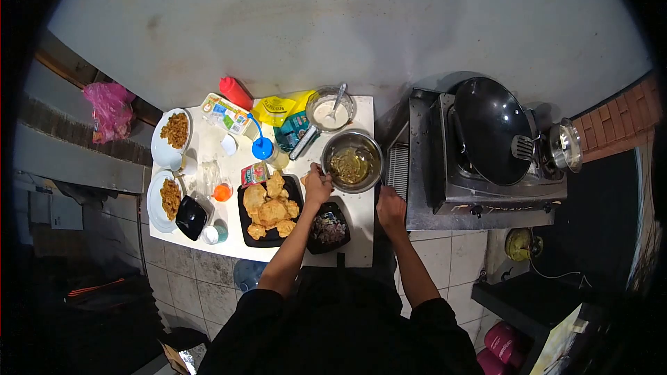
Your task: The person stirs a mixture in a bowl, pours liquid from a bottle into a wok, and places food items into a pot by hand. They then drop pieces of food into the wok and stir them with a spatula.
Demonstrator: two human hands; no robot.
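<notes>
A metal bowl [375, 155] with yellowish liquid and pale bits in it stands near the right end of the white table. At its lower left side, my left hand [317, 185] grips the rim. My right hand [391, 208] hangs just off the table's right edge, its fingers curled; whatever is in them, if anything, is hidden. Below the bowl lies a black tray of chopped purplish pieces [328, 228]. Left of my left forearm, golden fried pieces [271, 211] fill another black tray [251, 240]. A glass bowl of white batter [331, 112] with a spoon stands behind the metal bowl.
To the right, a black wok [492, 132] with a slotted spatula [523, 147] sits tilted on the stove [451, 198]. Plates of brown food [157, 210], a blue-capped bottle [263, 147], a red bottle [236, 93] and a yellow packet [283, 107] occupy the table's left and back.
</notes>
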